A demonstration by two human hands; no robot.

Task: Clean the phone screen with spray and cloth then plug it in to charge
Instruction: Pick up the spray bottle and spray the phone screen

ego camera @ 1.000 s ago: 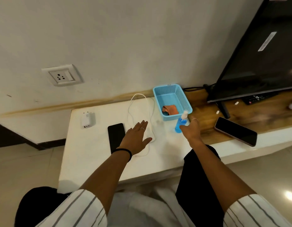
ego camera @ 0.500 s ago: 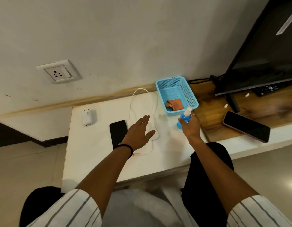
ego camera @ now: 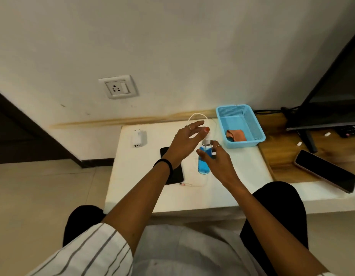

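My right hand (ego camera: pixel 216 162) holds a small spray bottle (ego camera: pixel 203 162) of blue liquid upright above the white table (ego camera: pixel 238 182). My left hand (ego camera: pixel 184 144) hovers with fingers spread, its thumb and fingertips at the bottle's white cap. A black phone (ego camera: pixel 175 172) lies flat on the table, partly hidden under my left wrist. An orange cloth (ego camera: pixel 236 135) sits in the blue basket (ego camera: pixel 254 124). A white charger block (ego camera: pixel 138 138) lies at the table's back left, and a white cable (ego camera: pixel 196 116) loops behind my hands. A wall socket (ego camera: pixel 117 88) is above.
A second phone (ego camera: pixel 325 170) in a pink case lies on the wooden ledge (ego camera: pixel 276 158) at right. A dark TV (ego camera: pixel 336 90) on a stand rises at the far right, with a remote beneath it. My knees are below the table edge.
My right hand has brought the spray bottle left, from beside the basket to over the table's middle. My left hand has lifted off the table and reached the bottle's cap.
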